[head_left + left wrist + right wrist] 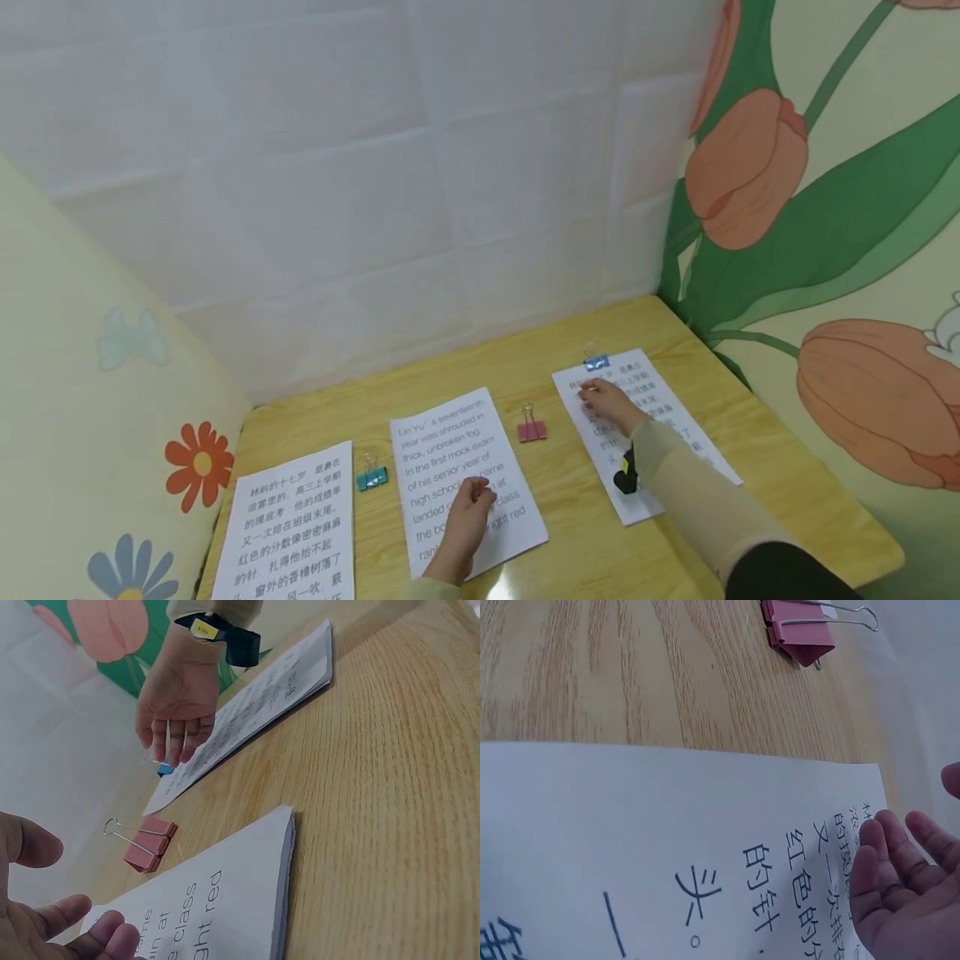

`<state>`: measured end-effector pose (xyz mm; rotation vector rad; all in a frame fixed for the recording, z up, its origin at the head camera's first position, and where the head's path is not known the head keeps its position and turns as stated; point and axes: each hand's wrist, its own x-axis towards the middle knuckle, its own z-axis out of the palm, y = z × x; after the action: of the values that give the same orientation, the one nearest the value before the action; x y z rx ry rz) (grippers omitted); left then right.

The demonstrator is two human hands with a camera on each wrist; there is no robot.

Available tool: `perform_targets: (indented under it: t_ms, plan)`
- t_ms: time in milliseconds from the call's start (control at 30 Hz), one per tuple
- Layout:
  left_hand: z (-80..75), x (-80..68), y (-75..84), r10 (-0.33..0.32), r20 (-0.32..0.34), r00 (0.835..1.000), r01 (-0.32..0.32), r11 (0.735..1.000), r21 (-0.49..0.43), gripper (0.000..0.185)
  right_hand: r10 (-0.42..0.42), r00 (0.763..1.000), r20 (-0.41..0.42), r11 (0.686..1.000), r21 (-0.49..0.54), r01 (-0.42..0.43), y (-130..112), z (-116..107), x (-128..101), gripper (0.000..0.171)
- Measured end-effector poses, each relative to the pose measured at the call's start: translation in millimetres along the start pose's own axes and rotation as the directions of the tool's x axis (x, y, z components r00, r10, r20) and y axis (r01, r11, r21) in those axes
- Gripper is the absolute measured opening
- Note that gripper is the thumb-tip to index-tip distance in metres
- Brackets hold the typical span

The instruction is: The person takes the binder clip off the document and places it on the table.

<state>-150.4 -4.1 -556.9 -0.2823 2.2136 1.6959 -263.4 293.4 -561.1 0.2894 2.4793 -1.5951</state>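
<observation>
My right hand (609, 404) is over the upper part of the right paper stack (637, 502), which bears printed Chinese text. Its fingers are loosely bent with nothing between them. A blue binder clip (597, 362) sits at the top edge of that stack, just beyond the fingertips. Over the lower half of the middle stack (442, 433), printed in English, my left hand (463, 525) hovers with relaxed, slightly curled fingers and holds nothing. Between these two stacks stands a pink binder clip (532, 429), its wire handles pointing toward the wall.
A third stack of Chinese text (296, 517) lies at the left of the wooden table (600, 558). Beside its upper right corner is a teal binder clip (372, 477). White sheeting (337, 208) hangs behind the table, and painted flower walls flank both sides.
</observation>
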Motion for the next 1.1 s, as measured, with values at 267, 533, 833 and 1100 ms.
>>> perform_targets:
  t_ms: [267, 533, 833, 1100]
  plan:
    - [15.4, -2.2, 4.1, 0.042, 0.044, 0.998, -0.041, 0.999, -0.020, 0.034, 0.013, 1.000, -0.009, 1.000, -0.027, -0.014, -2, -12, 4, 0.044]
    - [31.4, -4.0, 6.6, 0.047, 0.101, 0.994, -0.047, 0.999, -0.004, 0.030, 0.008, 1.000, -0.014, 0.999, -0.045, -0.009, -1, -19, 4, 0.045]
    - [37.5, -0.4, 12.6, 0.087, 0.153, 0.984, -0.089, 0.996, 0.005, 0.033, -0.012, 1.000, -0.025, 0.997, -0.070, 0.011, -7, -28, 14, 0.048]
    - [47.9, -3.1, 12.3, 0.096, 0.177, 0.979, -0.101, 0.995, 0.017, 0.031, -0.049, 0.997, -0.056, 0.987, -0.156, 0.040, -6, -35, 22, 0.053]
